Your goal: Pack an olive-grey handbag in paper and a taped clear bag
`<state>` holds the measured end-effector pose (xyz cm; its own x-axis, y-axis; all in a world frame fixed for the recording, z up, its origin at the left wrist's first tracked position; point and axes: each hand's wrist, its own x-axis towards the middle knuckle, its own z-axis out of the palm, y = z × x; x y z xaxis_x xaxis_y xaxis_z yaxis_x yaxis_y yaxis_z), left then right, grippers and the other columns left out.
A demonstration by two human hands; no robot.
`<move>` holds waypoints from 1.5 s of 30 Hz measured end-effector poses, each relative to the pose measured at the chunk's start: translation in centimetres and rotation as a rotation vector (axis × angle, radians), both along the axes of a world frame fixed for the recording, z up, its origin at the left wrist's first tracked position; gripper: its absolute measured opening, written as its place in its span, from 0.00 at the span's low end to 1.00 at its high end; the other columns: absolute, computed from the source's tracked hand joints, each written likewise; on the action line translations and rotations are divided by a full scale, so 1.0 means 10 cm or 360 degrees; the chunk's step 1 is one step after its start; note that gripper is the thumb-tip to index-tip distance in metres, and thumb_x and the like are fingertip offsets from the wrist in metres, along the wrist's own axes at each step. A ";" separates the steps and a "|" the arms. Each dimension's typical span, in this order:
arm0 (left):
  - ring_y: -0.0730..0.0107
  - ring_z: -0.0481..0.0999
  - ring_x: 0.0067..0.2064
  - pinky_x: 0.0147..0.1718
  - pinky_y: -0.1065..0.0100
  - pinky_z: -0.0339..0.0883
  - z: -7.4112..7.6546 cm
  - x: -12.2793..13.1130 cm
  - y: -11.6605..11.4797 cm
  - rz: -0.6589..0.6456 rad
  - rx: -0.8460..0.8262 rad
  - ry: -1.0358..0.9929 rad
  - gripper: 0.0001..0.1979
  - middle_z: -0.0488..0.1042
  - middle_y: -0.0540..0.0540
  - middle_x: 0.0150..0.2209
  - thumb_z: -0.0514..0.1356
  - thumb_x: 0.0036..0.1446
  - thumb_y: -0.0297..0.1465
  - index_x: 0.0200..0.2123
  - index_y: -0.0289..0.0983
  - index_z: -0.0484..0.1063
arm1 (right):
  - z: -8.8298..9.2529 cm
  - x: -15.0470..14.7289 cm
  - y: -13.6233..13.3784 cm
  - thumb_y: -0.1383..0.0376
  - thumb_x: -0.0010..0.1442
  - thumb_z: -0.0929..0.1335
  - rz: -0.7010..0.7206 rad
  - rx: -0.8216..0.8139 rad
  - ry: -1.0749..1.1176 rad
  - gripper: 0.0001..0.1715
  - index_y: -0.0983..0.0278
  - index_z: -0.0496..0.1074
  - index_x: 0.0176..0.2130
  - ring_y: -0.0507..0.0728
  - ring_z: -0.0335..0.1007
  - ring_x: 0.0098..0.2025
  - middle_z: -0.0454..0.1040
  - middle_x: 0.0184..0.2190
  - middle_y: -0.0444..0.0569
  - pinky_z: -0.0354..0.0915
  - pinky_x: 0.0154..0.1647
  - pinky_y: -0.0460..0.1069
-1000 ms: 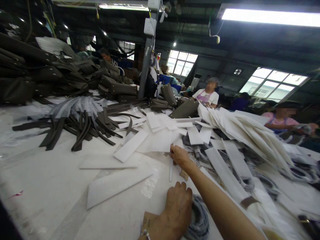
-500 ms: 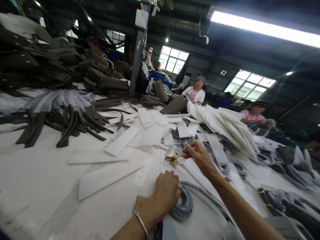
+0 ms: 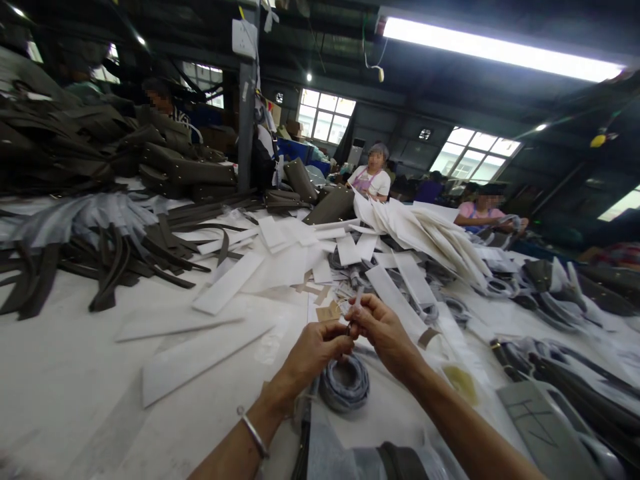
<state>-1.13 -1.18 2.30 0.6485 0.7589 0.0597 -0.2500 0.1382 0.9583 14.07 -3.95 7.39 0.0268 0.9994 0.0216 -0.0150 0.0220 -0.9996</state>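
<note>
My left hand (image 3: 317, 347) and my right hand (image 3: 380, 327) meet above the table, fingertips pinched together. A small pale strip (image 3: 359, 297) sticks up from my right thumb and fingers. Something small and dark sits at my left fingertips, too hidden to name. Just below both hands lies a coiled grey strap (image 3: 345, 383) that looks wrapped in plastic. Brown paper pieces (image 3: 327, 311) lie just beyond my fingers. Closer to me is a dark item in clear plastic (image 3: 400, 460), partly cut off by the frame.
White sheets (image 3: 230, 283) lie scattered mid-table, with a stack of white pads (image 3: 425, 233) behind. Dark straps (image 3: 113, 267) and piled dark bags (image 3: 185, 167) fill the left. A grey plastic object (image 3: 540, 413) stands at right. Several people work beyond the table.
My right hand has come back from the scattered pieces toward me, holding the pale strip. My left hand has lifted off the coil and joined it. The view has shifted right.
</note>
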 end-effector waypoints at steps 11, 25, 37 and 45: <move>0.74 0.71 0.30 0.31 0.74 0.64 -0.05 -0.02 0.02 0.0039 -0.0053 0.0033 0.12 0.75 0.44 0.29 0.65 0.53 0.34 0.38 0.31 0.78 | 0.02 -0.04 -0.04 0.53 0.40 0.80 -0.0129 -0.0211 -0.0153 0.36 0.69 0.71 0.43 0.52 0.70 0.32 0.74 0.31 0.47 0.65 0.31 0.46; 0.74 0.72 0.27 0.22 0.74 0.64 -0.17 -0.03 0.19 0.0402 -0.0118 0.0262 0.21 0.72 0.45 0.32 0.60 0.54 0.45 0.39 0.31 0.70 | 0.00 0.70 0.07 0.58 0.44 0.76 -0.0642 0.0002 -0.1039 0.33 0.67 0.72 0.49 0.57 0.70 0.34 0.72 0.44 0.55 0.67 0.37 0.53; 0.67 0.74 0.39 0.39 0.69 0.66 -0.09 -0.05 0.08 0.0309 0.0608 0.0613 0.16 0.76 0.46 0.38 0.56 0.61 0.42 0.40 0.36 0.76 | -0.04 0.11 -0.09 0.49 0.48 0.75 -0.0186 -0.0082 -0.0496 0.26 0.69 0.75 0.33 0.56 0.70 0.26 0.73 0.23 0.50 0.67 0.28 0.50; 0.56 0.70 0.49 0.48 0.60 0.63 -0.24 0.02 -0.02 0.0262 0.1209 0.1613 0.13 0.74 0.41 0.44 0.58 0.54 0.32 0.42 0.35 0.74 | -0.26 0.27 -0.48 0.57 0.56 0.72 -0.0137 0.0278 -0.1092 0.10 0.62 0.76 0.33 0.56 0.74 0.32 0.76 0.31 0.48 0.70 0.35 0.50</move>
<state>-0.98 -1.38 -0.10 0.5600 0.8271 0.0480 0.6744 -0.4888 0.5534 16.74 -8.78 4.75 0.0287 0.9747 0.2216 0.6253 0.1555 -0.7647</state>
